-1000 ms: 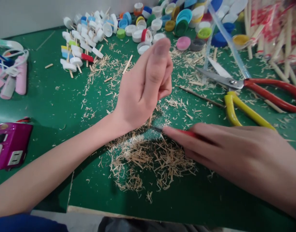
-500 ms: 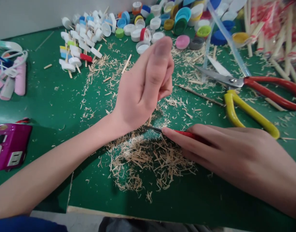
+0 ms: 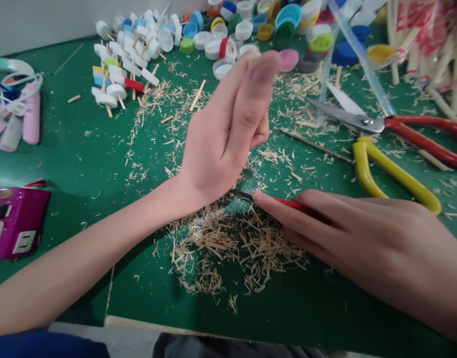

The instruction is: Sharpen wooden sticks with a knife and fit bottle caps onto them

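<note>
The left hand (image 3: 226, 122) is raised over the green table (image 3: 75, 204), its fingers curled in narrow and its thumb pointing up and away; the palm is hidden, so one cannot tell what, if anything, it encloses. The right hand (image 3: 366, 238) holds a knife (image 3: 243, 195) with a red handle, its fingers wrapped around the handle and one fingertip near the base of the dark blade. The knife lies between the two hands, its tip at the lower edge of the left hand; whether they touch cannot be told. Beneath them, wood shavings (image 3: 213, 241) are heaped, with more scattered farther back. Beyond the left hand stand white caps on sticks (image 3: 116, 90), and to their right loose caps (image 3: 284, 35) in many colours. Near the right hand lie red-handled scissors (image 3: 425, 141), a yellow handle (image 3: 396, 171) and a thin rod (image 3: 314, 145). A clear bag (image 3: 425, 44) with red print is at the upper right, a purple box (image 3: 18, 219) at the left edge.
</note>
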A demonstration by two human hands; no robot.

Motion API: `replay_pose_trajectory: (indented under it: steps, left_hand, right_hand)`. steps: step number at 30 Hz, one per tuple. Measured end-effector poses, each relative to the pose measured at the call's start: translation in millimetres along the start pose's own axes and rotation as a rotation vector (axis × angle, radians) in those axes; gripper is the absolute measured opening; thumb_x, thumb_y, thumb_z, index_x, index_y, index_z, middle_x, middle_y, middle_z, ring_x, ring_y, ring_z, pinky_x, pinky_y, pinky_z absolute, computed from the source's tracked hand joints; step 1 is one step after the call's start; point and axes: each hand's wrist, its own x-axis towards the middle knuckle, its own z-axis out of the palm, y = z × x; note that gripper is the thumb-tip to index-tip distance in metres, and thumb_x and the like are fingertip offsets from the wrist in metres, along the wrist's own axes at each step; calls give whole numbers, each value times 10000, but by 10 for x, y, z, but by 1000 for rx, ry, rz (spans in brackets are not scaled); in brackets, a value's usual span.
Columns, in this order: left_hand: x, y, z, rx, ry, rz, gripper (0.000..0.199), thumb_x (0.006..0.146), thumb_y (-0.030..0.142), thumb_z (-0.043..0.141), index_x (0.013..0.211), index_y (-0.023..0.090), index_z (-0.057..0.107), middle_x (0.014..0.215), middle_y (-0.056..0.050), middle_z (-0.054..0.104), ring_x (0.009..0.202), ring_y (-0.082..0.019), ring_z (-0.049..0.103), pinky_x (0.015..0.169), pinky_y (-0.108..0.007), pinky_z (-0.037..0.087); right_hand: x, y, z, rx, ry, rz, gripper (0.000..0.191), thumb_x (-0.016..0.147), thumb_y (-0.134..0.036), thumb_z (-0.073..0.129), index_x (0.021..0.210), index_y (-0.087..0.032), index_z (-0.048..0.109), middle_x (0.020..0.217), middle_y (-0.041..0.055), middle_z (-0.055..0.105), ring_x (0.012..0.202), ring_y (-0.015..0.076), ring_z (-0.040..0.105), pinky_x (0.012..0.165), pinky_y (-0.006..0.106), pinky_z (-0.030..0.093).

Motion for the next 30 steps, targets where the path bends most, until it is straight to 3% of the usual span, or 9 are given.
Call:
replay_pose_trajectory:
  steps: [2,6,10,13,17,22,25,30]
  left_hand:
    - [-15,63,19,81,-8,-22,314,1009,241,371,697,215,355,678,36,357,512,-30,442,518,-166,356]
    - [-26,115,64,124,36,67,307,996,177,246,705,213,336,689,57,319,475,6,380,563,-149,342]
    - [-32,134,50,142,-25,-31,301,984,103,285,717,227,347,697,33,387,541,-39,416,564,-178,345]
    - [-39,138,45,89,30,-45,310,988,87,299,718,228,356,679,28,377,533,-47,395,553,-182,337]
    - [-35,129,51,-11,25,-80,293,1016,218,348,724,226,379,626,39,315,504,-49,379,509,-181,318]
    - [-15,135,41,-94,18,-138,345,988,370,431,683,211,453,619,23,343,505,-52,429,501,-195,350]
    - [9,92,39,-106,32,-70,391,954,433,470,638,204,485,578,27,362,467,-45,439,457,-191,333]
    - [38,-41,33,-72,90,-17,456,910,516,509,584,201,471,533,40,376,409,-40,445,398,-201,276]
  right_hand:
    - [-4,-4,24,36,26,4,462,1009,-148,336,1469,-152,379,770,-12,482,610,118,419,503,278,276]
    - [-26,-11,63,26,99,72,466,1019,-162,333,1480,-208,380,777,-10,490,603,135,358,508,288,236]
    - [-29,-35,59,47,93,19,477,998,-92,305,1462,-151,398,801,6,502,663,143,402,533,294,263]
    - [-34,-36,36,48,60,60,503,1004,-139,363,1504,-189,342,835,6,515,656,146,390,529,296,252]
    - [-41,-14,2,17,16,86,565,998,-139,380,1546,-193,255,878,18,538,649,152,377,531,295,260]
    - [-22,-14,-3,34,39,9,507,995,-88,297,1498,-138,331,792,4,482,652,143,403,525,295,269]
    - [-18,-11,20,25,21,6,508,998,-90,311,1502,-151,322,798,-1,482,655,135,402,526,282,272]
    - [-12,9,57,28,111,27,509,992,-74,294,1490,-155,360,789,-3,473,640,135,379,534,288,275]
